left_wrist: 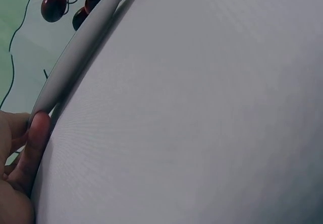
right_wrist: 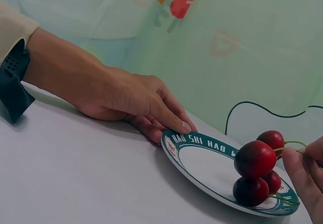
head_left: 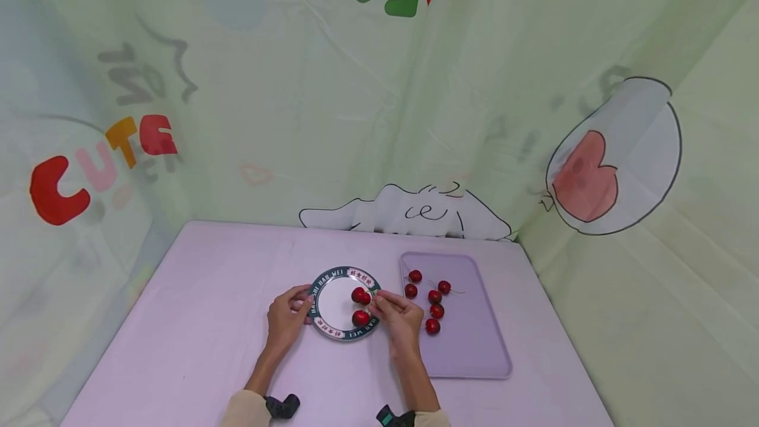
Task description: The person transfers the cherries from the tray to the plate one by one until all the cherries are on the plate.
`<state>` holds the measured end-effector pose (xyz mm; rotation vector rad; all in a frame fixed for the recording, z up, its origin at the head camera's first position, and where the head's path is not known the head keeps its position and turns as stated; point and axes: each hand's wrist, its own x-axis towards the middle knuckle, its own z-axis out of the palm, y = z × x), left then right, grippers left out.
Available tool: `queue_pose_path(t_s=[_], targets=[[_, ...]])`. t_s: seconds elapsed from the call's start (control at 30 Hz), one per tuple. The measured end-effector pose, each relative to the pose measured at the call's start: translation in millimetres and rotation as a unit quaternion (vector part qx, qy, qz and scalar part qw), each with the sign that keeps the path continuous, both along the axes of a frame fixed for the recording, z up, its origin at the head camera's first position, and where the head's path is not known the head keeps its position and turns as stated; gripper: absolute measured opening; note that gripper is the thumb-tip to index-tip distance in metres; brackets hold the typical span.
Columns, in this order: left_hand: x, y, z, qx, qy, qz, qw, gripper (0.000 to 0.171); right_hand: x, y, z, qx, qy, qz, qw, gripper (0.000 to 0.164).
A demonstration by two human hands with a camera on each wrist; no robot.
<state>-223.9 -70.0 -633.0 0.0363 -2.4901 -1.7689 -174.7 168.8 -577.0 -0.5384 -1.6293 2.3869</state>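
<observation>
Right wrist view, cherry (right_wrist: 255, 159) beside right fingers (right_wrist: 299, 172), stem (right_wrist: 280, 149) pinched

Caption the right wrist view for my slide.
Left hand grips the plate; right fingers hold cherries above it.

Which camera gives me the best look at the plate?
The head view: it shows the plate from above, nearly whole. The right wrist view shows it slantwise, partly behind cherries; the left wrist view, only a pale strip.
</observation>
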Motion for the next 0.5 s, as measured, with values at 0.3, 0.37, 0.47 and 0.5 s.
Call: queue_pose_path(t_s=[0.3,0.37,0.47,0.5], targets=[[1.7,1,2.2,0.005,0.005,0.001,1.0000,0.033,0.4,-8,1.2,0.011,-0.026,0.009,1.000,0.035],[2.0,1,2.0,0.003,0.004,0.002,1.0000,0.034,0.5,-10,0.6,0.016,-0.029,0.010,0.999,0.036],[1.9,1,1.2,0.001,0.005,0.003,1.0000,0.034,0.2,-13,0.0,0.022,-0.032,0.013,0.999,0.038],[1.8,1,1.0,0.001,0.007,0.003,1.0000,0.034,0.1,-13,0.0,0.024,-0.031,0.015,0.999,0.038]])
